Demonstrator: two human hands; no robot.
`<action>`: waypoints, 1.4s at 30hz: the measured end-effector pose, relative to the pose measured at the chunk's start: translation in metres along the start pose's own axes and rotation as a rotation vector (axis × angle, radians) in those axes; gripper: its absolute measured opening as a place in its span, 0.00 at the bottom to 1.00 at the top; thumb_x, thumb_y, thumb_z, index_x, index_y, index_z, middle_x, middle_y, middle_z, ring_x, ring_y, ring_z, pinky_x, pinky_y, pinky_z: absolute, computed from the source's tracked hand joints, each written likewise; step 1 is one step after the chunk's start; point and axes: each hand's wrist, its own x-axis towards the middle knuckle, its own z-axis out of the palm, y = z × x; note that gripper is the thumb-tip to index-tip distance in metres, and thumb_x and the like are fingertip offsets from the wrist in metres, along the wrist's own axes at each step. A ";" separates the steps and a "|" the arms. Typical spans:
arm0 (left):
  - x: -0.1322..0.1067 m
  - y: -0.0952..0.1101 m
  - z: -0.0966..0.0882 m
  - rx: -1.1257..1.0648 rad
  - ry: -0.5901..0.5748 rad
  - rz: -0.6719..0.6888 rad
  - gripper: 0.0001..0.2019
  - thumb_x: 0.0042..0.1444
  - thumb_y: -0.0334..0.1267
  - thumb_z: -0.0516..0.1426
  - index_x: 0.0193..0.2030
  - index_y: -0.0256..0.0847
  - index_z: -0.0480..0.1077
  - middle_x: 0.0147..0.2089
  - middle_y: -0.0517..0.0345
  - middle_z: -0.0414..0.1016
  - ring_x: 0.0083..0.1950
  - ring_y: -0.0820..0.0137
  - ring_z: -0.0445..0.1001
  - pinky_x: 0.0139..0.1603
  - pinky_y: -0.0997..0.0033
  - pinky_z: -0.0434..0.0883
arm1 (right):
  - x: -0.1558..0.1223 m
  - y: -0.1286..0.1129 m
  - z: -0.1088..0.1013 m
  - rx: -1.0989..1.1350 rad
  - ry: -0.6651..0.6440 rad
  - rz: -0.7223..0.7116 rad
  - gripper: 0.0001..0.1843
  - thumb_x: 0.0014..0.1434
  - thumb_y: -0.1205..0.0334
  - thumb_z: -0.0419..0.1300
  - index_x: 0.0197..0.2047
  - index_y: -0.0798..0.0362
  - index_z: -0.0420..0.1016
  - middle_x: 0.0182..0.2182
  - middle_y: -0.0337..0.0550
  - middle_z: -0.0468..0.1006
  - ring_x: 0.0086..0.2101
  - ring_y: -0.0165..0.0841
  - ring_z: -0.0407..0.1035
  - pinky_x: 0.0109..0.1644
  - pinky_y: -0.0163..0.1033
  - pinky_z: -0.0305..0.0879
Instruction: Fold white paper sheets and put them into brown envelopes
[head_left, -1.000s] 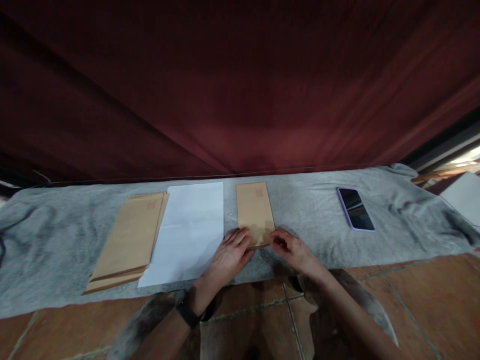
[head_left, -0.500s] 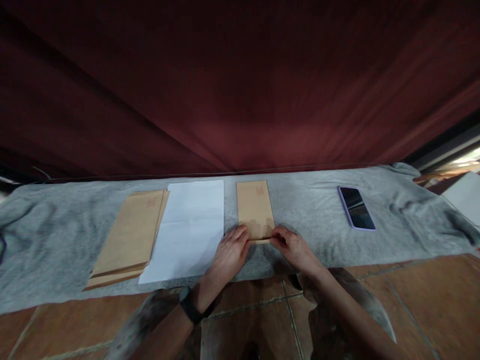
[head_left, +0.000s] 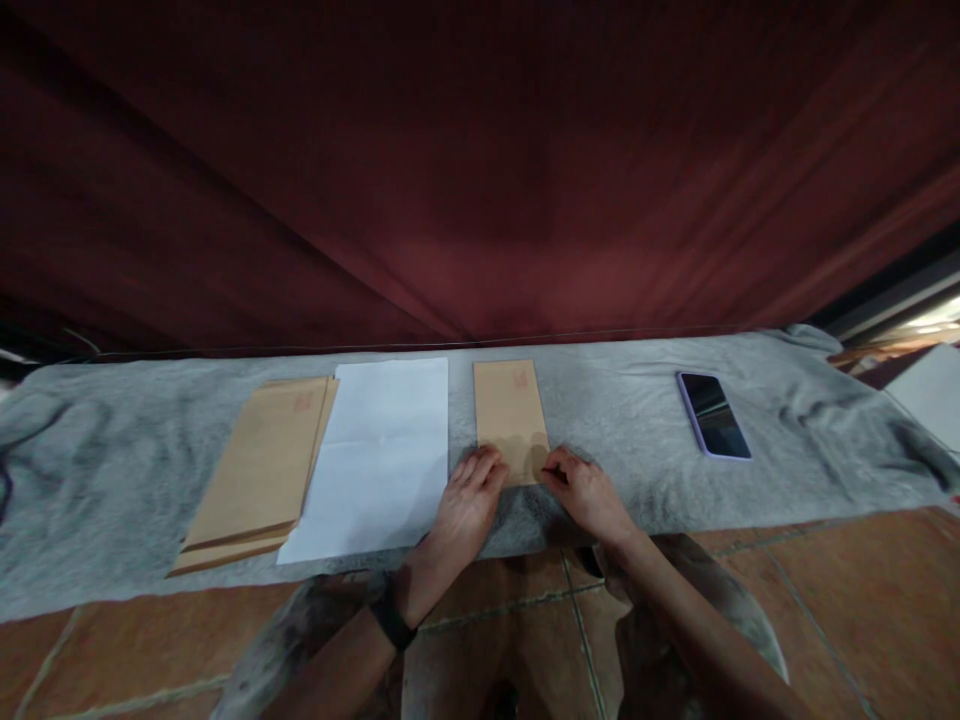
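A brown paper envelope (head_left: 510, 405) with a small reddish print near its top right corner lies upright in front of me on the grey cloth. My left hand (head_left: 474, 492) is at its lower left corner, fingers bent and pressed together on the paper. At the lower right corner, my right hand (head_left: 586, 492) pinches the envelope's edge between thumb and fingers. Between the two hands, the bottom edge lies flat. The fingertips of both hands are partly hidden.
White paper (head_left: 382, 450) lies left of the envelope, partly beside a stack of brown envelopes (head_left: 259, 460). A phone in a purple case (head_left: 714, 415) rests on the right. Grey cloth (head_left: 615, 400) covers the surface, with a dark red curtain (head_left: 480, 200) behind and tiled floor (head_left: 847, 580) below.
The narrow fold along the envelope's bottom edge, raised earlier, now lies flat. Both hands have shifted only slightly; the other things stay where they were.
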 end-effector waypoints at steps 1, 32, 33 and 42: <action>-0.002 0.003 0.002 0.016 -0.003 0.040 0.18 0.62 0.24 0.51 0.55 0.41 0.71 0.61 0.47 0.74 0.63 0.58 0.71 0.65 0.52 0.68 | 0.000 0.000 0.000 0.001 0.000 -0.005 0.05 0.66 0.60 0.56 0.40 0.48 0.73 0.34 0.41 0.80 0.36 0.36 0.76 0.37 0.37 0.62; -0.029 0.038 0.037 0.101 0.085 0.087 0.28 0.66 0.37 0.49 0.72 0.29 0.55 0.73 0.37 0.59 0.75 0.56 0.55 0.73 0.50 0.61 | -0.052 0.007 0.038 -0.328 0.162 -0.473 0.32 0.74 0.51 0.46 0.75 0.56 0.51 0.70 0.53 0.60 0.69 0.40 0.54 0.72 0.53 0.55; -0.032 0.037 0.038 0.113 0.096 0.076 0.29 0.67 0.39 0.49 0.72 0.29 0.55 0.73 0.36 0.59 0.75 0.55 0.55 0.72 0.49 0.61 | -0.053 0.008 0.036 -0.355 0.163 -0.475 0.32 0.74 0.51 0.46 0.75 0.56 0.51 0.70 0.52 0.60 0.69 0.40 0.54 0.72 0.53 0.54; -0.057 0.027 0.036 0.192 0.136 -0.024 0.32 0.67 0.49 0.52 0.69 0.24 0.58 0.71 0.30 0.60 0.74 0.50 0.57 0.70 0.47 0.63 | -0.061 0.008 0.039 -0.424 0.260 -0.438 0.30 0.73 0.54 0.47 0.73 0.57 0.55 0.69 0.53 0.61 0.68 0.41 0.57 0.71 0.53 0.54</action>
